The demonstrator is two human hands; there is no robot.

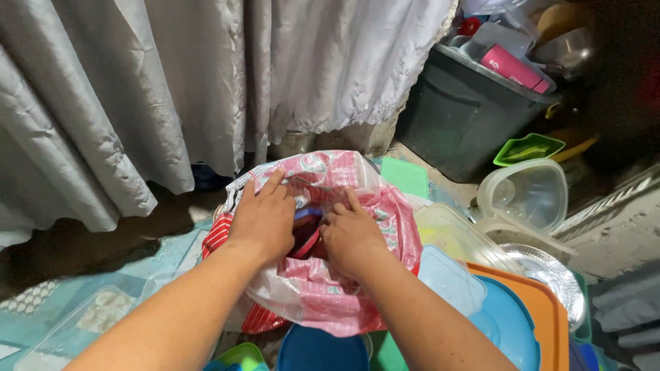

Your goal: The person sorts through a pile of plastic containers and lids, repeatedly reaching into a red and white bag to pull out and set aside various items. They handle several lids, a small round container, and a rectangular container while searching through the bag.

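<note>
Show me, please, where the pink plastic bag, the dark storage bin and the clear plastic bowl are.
pink plastic bag (323,295): head view, on its lower front below the hands.
dark storage bin (454,117): head view, on its front wall.
clear plastic bowl (533,189): head view, on its tilted side wall.

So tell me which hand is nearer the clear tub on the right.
Right. The right hand rests on the pink bag, on the side facing the clear tub. The left hand grips the bag's far side, farther away.
</note>
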